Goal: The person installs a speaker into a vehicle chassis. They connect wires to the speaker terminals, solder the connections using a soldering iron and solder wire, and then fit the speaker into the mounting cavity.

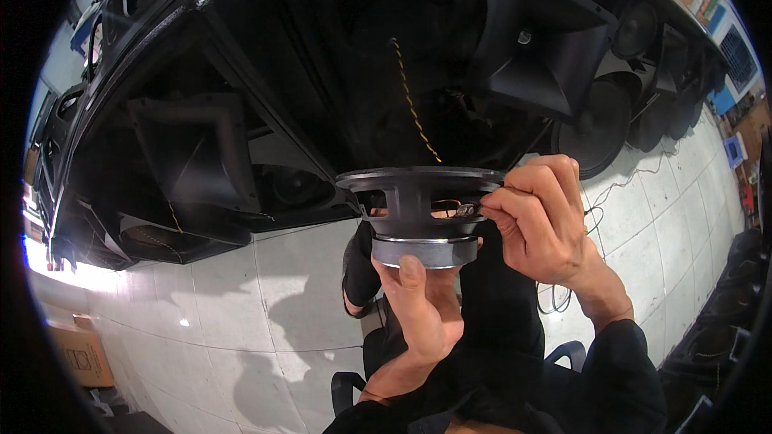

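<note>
A round loudspeaker driver (422, 221), with a black basket frame and a grey magnet at its base, is held up in front of me, rim uppermost. My left hand (422, 305) cups the magnet from below, thumb pressed on its near side. At the right side of the frame, my right hand (543, 221) is closed in a pinch by the small terminal (468, 209); what its fingertips grip is too small to make out. Behind the driver, a twisted yellow-and-black wire (412, 104) hangs from the black speaker cabinet (305, 48) and ends near the rim.
A square black horn (547, 40) is set in the cabinet at upper right. Another cabinet with a horn (193, 149) stands at left. More black speakers (595, 124) line the right side. A cardboard box (80, 354) sits at lower left on the tiled floor (209, 297).
</note>
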Demonstrator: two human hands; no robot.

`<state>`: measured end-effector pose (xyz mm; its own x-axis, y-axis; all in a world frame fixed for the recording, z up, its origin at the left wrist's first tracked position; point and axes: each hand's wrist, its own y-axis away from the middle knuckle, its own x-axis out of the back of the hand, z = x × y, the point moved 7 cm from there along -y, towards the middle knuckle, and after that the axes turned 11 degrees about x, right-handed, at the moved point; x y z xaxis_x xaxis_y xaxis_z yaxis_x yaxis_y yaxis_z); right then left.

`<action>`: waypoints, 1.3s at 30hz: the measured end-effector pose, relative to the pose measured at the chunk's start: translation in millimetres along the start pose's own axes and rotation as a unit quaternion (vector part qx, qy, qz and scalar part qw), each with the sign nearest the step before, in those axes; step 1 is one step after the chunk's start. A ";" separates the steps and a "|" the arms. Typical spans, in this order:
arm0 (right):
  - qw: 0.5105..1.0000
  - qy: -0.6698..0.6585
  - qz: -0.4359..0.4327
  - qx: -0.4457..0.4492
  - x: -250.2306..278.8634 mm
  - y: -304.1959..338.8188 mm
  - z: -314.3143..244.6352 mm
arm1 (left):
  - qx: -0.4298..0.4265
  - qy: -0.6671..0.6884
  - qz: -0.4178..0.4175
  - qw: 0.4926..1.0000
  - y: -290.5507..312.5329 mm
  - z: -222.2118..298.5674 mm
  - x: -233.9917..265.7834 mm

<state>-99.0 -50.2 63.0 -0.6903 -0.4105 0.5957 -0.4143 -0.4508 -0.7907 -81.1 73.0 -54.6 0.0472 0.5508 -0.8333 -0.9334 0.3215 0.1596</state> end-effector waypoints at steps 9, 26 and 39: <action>0.996 0.082 -0.001 0.021 0.9 0.9 -9.8 | -0.015 -0.071 0.014 0.997 1.8 -3.1 -6.8; 0.967 -0.116 0.036 -0.226 28.6 48.9 11.6 | 0.065 -0.022 0.001 0.998 -5.3 -4.8 -31.7; 0.951 -0.146 -0.056 -0.266 -33.7 69.5 -6.7 | 0.083 0.053 0.083 0.992 -24.7 -31.2 -5.6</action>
<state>-108.5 -62.4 -13.0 -0.4621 -0.6217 0.6324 -0.7709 -0.0709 -0.6330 -69.4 37.9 -70.4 -0.1478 0.5253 -0.8380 -0.8533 0.3607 0.3765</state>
